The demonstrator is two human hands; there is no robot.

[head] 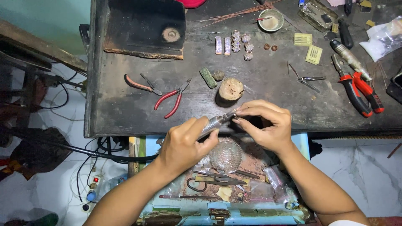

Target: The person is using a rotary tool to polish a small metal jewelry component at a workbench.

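left hand [184, 144]: fist wrapped round a metal rotary handpiece [215, 122], tip aimed right.
right hand [266, 125]: fingertips pinched shut on a small ring [235, 115] touching the tool's tip.
place: near edge of the dark workbench [125, 113].
nearby: wooden stump [230, 89] just beyond; red pliers [171, 100] to the left; glass dish [226, 155] below in the drawer.

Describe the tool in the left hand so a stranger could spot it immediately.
Start at the dark workbench and drop to its near edge, where two hands meet. The left hand grips a slim silver rotary handpiece, tip toward the right hand. Unlike the red-handled pliers, it trails a black cable.
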